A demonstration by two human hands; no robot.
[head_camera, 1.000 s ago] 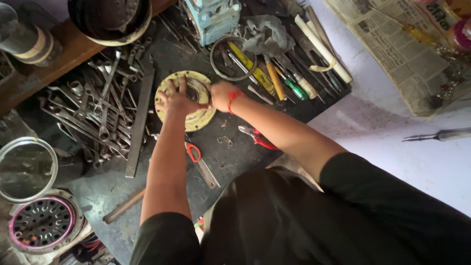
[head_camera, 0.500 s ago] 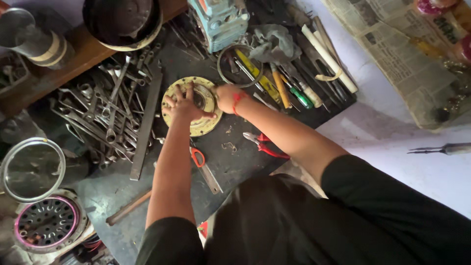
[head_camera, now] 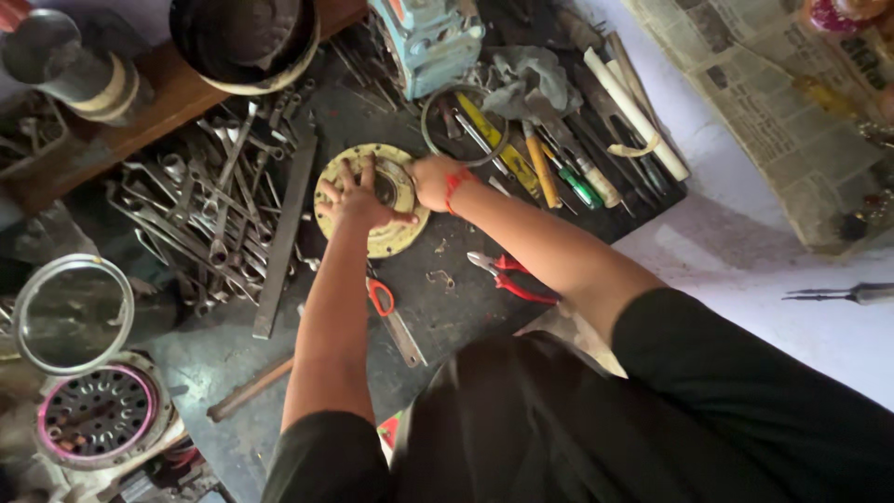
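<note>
While both hands press on the yellow disc (head_camera: 384,244), it lies flat on the dark mat (head_camera: 447,307), right of a pile of spanners (head_camera: 200,219). Left hand (head_camera: 352,197) is spread open, fingers flat on the disc's face. Right hand (head_camera: 430,180) grips its right edge, curled closed. Red pliers (head_camera: 507,278) lie nearby, scissors (head_camera: 391,312) just below the disc.

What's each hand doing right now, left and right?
Left hand: open, fingers spread flat on the round yellow plate.
Right hand: at the plate's rim; grip cannot be told.
</note>
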